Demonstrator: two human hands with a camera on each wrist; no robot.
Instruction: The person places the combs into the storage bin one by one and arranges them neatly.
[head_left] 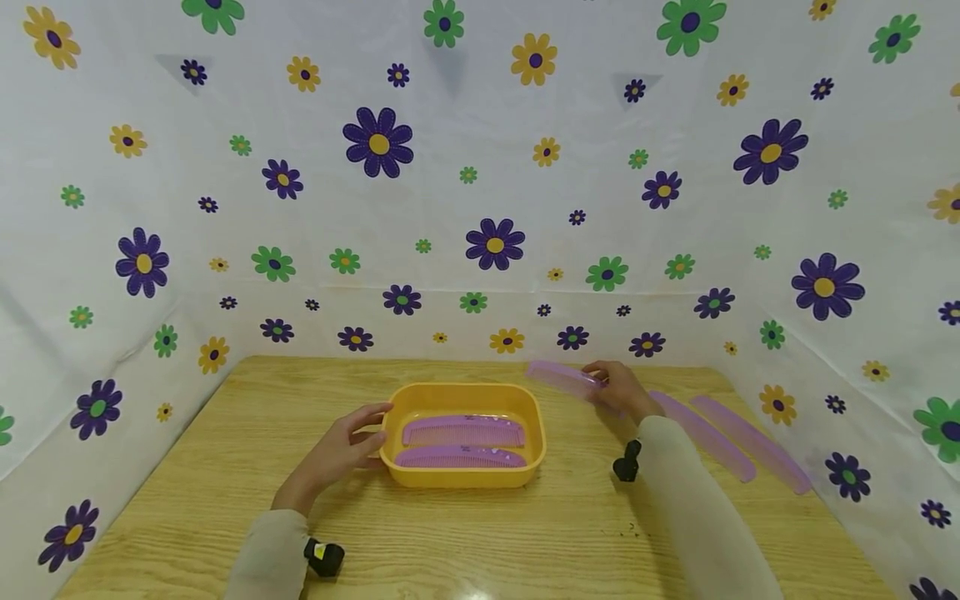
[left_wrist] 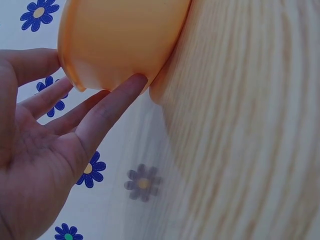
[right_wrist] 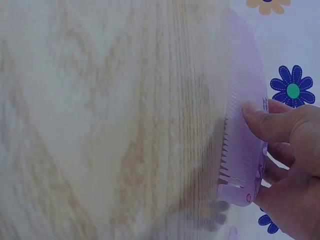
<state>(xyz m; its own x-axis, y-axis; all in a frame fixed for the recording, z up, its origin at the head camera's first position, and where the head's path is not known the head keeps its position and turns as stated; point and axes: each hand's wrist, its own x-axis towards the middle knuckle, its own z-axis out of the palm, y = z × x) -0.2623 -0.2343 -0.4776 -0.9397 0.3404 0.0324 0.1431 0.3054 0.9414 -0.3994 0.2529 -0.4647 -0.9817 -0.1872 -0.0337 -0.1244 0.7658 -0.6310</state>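
Note:
A purple comb (head_left: 558, 377) is pinched between thumb and fingers of my right hand (head_left: 618, 390) at the back right of the table. In the right wrist view the comb (right_wrist: 247, 100) shows its teeth facing the wood, with the thumb on its flat side. My left hand (head_left: 341, 450) touches the left end of a yellow plastic basin (head_left: 461, 477) with its fingers spread. The left wrist view shows these extended fingertips against the basin's wall (left_wrist: 120, 40). Inside the basin lie two purple combs, the back comb (head_left: 463, 431) and the front comb (head_left: 460, 457), side by side.
Two more purple combs, an inner comb (head_left: 705, 435) and an outer comb (head_left: 753, 446), lie slanted on the table right of my right forearm. The wooden table (head_left: 450, 542) is bordered by a flower-printed white cloth (head_left: 450, 208) behind and on both sides.

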